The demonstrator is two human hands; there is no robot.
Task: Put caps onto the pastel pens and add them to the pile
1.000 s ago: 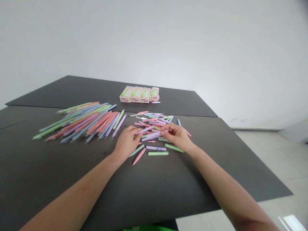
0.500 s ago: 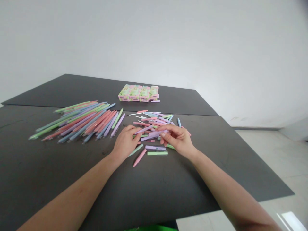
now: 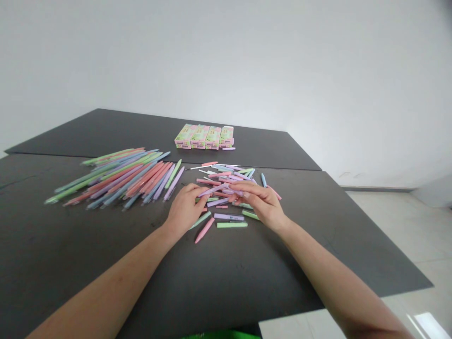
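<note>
A plain pale wall point(image 3: 226, 61) is noted across the upper frame. Below it, a dark table point(image 3: 212, 278) is seen, with a seam crossing the middle of the frame. At left of centre, a heap of coloured pens point(image 3: 120, 181) is laid roughly side by side, overlapping.

At centre, the left hand point(image 3: 186, 207) is closed, a purple barrel point(image 3: 213, 189) being pinched between thumb and fingers. A second purple piece point(image 3: 235, 190) is gripped in the fingertips of the right hand point(image 3: 261, 202). The two pieces are held nearly end to end, above loose pen parts. Four boxes point(image 3: 205, 136) are lined up at upper centre. Nearest the lower edge of the scatter, a green part point(image 3: 232, 225) and a pink tapered part point(image 3: 205, 230) are found; a short pink piece point(image 3: 221, 207) is the smallest noted.

Misalignment could be caused by the differing tilt of the held pieces; either could be dropped among like-coloured parts if the pinch were loosened. Rounded parts could be rolled by a knuckle's brush.

Whether the held ends are touching cannot be told. Parts behind the right hand are hidden; the forearms are cut off below.
</note>
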